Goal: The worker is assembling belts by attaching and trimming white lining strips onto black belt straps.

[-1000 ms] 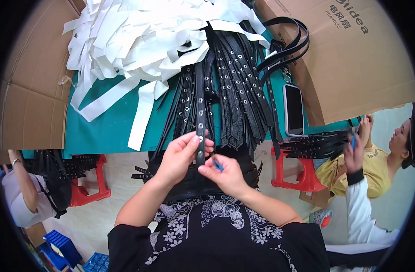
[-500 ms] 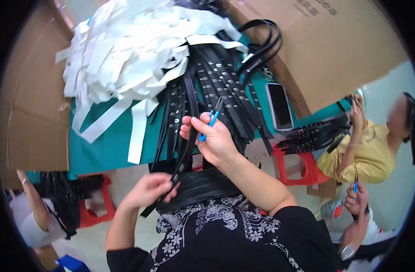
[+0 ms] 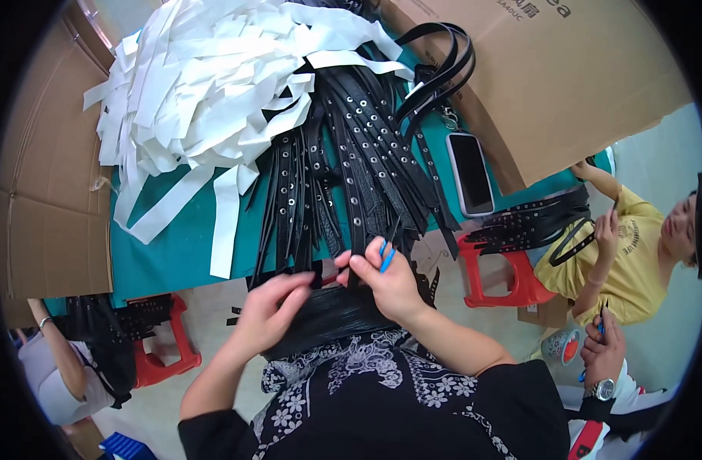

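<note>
My right hand (image 3: 387, 282) pinches the lower end of a black eyelet strap (image 3: 355, 207) at the table's near edge. Tucked in the same hand are small blue-handled snips (image 3: 387, 259), their dark blades pointing up. To its left, my left hand (image 3: 276, 308) has its fingers stretched out, with nothing visible in them; it is slightly blurred near the tips. Many more black eyelet straps (image 3: 378, 142) hang in a bundle over the table. Across my lap lies a stack of black straps (image 3: 320, 330).
A large heap of white strips (image 3: 205, 84) covers the green table (image 3: 174, 253). A phone (image 3: 470, 175) lies to the right, beside a cardboard box (image 3: 565, 84). Another carton (image 3: 52, 169) stands left. Co-workers sit on both sides, near red stools (image 3: 512, 280) holding black straps.
My left hand has let go of the strap it held near my lap and opened. My right hand has moved down and right, now gripping a strap at the table edge.
</note>
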